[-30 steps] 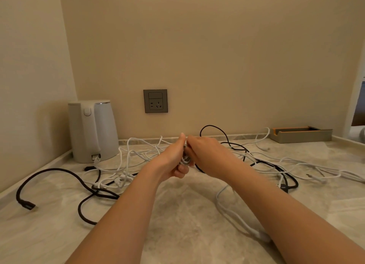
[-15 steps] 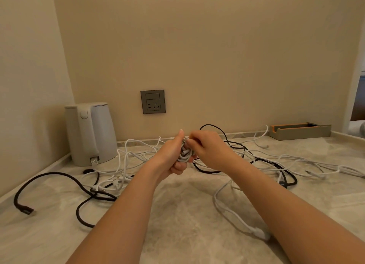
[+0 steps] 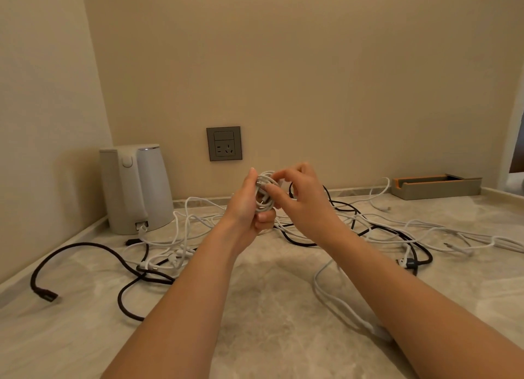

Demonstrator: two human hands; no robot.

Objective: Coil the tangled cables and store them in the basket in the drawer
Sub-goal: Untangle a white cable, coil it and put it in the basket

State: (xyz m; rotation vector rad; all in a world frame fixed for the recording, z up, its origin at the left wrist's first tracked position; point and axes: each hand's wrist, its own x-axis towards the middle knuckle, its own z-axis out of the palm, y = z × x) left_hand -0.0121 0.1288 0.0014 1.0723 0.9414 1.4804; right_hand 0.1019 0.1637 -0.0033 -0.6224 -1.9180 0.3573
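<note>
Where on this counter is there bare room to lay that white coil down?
Bare marble lies near the front, between the black cable loop on the left and the lone white cable on the right. The strip from kettle to tray along the wall is crowded with tangled cables.

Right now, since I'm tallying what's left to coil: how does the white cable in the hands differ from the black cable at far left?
The thin white cable is wound into a small coil; the thick black braided cable sprawls in loose curves. The white one sits in the left hand; the black one lies on the marble counter.
</note>
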